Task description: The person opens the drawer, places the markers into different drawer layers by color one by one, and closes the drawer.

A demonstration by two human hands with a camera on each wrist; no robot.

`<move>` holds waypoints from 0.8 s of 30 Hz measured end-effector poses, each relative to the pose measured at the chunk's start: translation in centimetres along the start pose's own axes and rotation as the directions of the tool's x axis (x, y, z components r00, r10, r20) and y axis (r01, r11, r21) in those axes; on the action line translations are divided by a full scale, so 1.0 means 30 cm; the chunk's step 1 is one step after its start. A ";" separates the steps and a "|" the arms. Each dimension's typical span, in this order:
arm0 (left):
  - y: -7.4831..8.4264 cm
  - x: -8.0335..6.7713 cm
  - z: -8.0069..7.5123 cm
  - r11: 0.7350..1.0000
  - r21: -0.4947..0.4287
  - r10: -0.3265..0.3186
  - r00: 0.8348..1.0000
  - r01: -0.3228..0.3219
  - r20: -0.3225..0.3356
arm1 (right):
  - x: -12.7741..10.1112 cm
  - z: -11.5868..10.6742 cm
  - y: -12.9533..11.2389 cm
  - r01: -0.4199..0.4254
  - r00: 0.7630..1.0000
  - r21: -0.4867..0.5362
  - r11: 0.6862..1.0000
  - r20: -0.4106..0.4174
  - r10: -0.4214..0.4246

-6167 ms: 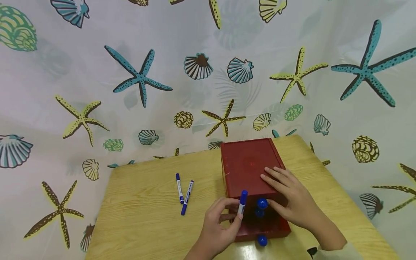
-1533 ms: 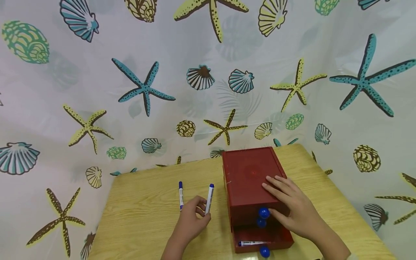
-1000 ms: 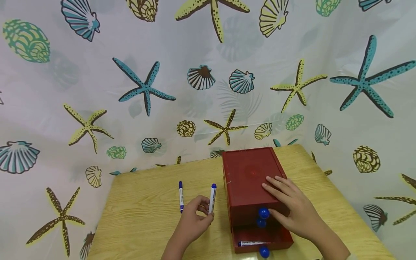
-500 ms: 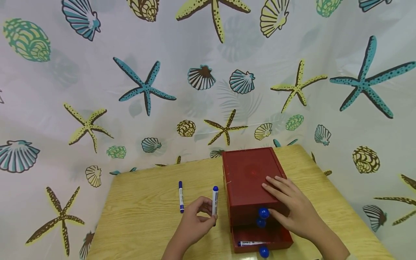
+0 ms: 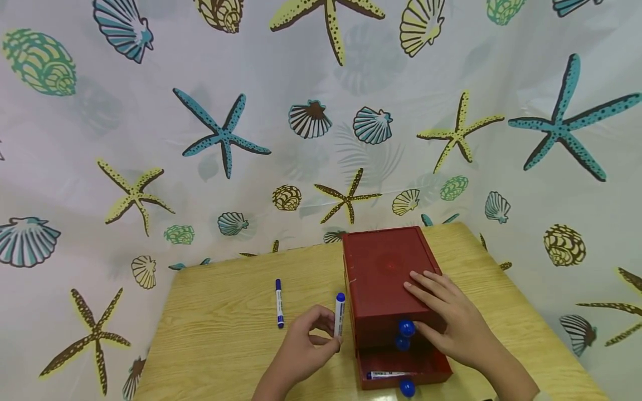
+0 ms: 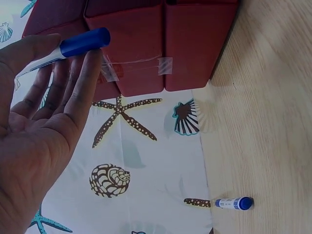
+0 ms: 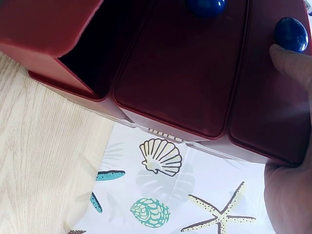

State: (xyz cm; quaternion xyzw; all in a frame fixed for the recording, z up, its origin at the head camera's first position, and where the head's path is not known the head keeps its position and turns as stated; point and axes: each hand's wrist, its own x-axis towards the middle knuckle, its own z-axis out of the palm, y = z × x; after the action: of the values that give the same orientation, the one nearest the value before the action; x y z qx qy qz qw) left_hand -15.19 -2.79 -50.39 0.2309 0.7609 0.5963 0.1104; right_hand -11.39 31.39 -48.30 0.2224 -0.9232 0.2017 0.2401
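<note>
Thumb and fingertips of my left hand pinch a white marker with a blue cap, held upright just left of the small red drawer cabinet. My right hand rests on the cabinet's top right edge with fingers extended. Its thumb lies on the front, touching the top blue knob. The bottom drawer is pulled out, and another marker lies inside along its front wall. On the wooden table, further left, lies a third marker.
The cabinet stands at the right part of the wooden table. A curtain printed with shells and starfish hangs behind and beside the table. The open drawer's blue knob juts toward the front edge.
Earlier my left hand held a marker at the cabinet's front; a marker now lies in the drawer. Since then it has picked another from the table and moved right. The right hand stays.
</note>
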 end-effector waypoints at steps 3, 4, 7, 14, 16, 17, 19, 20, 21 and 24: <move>0.004 -0.003 0.010 1.000 -0.014 0.004 1.000 -0.004 0.019 | 0.001 0.001 0.001 0.004 1.000 -0.001 1.000 -0.002 -0.004; 0.006 -0.004 0.013 1.000 -0.019 0.007 1.000 -0.007 0.025 | 0.001 0.001 0.001 0.005 1.000 -0.002 1.000 -0.002 -0.005; 0.014 -0.006 0.025 0.999 -0.031 0.017 0.999 -0.016 0.043 | 0.001 0.002 0.003 0.004 1.000 0.000 1.000 -0.001 -0.004; 0.026 -0.004 0.054 0.998 -0.044 0.046 0.995 -0.042 0.091 | 0.002 -0.001 0.001 0.011 1.000 0.002 1.000 -0.004 -0.011; 0.027 -0.004 0.063 0.997 -0.055 0.052 0.994 -0.046 0.098 | 0.003 -0.003 -0.002 0.012 1.000 0.002 1.000 -0.005 -0.012; 0.027 -0.005 0.067 0.997 -0.058 0.053 0.994 -0.047 0.100 | 0.004 -0.003 -0.003 0.013 1.000 0.004 1.000 -0.004 -0.013; 0.029 -0.007 0.076 0.997 -0.061 0.057 0.993 -0.051 0.103 | 0.005 -0.004 -0.004 0.014 1.000 0.005 1.000 -0.005 -0.014; 0.030 -0.009 0.080 0.997 -0.063 0.057 0.993 -0.051 0.104 | 0.005 -0.004 -0.005 0.013 1.000 0.004 1.000 -0.005 -0.013; 0.031 -0.010 0.084 0.997 -0.064 0.058 0.993 -0.052 0.107 | 0.005 -0.004 -0.005 0.011 1.000 0.004 1.000 -0.006 -0.011; 0.037 -0.014 0.096 0.996 -0.067 0.059 0.991 -0.051 0.121 | 0.004 -0.004 -0.003 0.007 1.000 0.003 1.000 -0.008 -0.007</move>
State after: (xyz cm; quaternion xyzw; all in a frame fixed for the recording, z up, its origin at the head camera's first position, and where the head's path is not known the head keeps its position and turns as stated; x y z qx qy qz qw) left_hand -13.31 -0.32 -50.14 0.2845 0.7265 0.6078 0.1478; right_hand -11.40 31.32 -48.11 0.2249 -0.9211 0.2031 0.2444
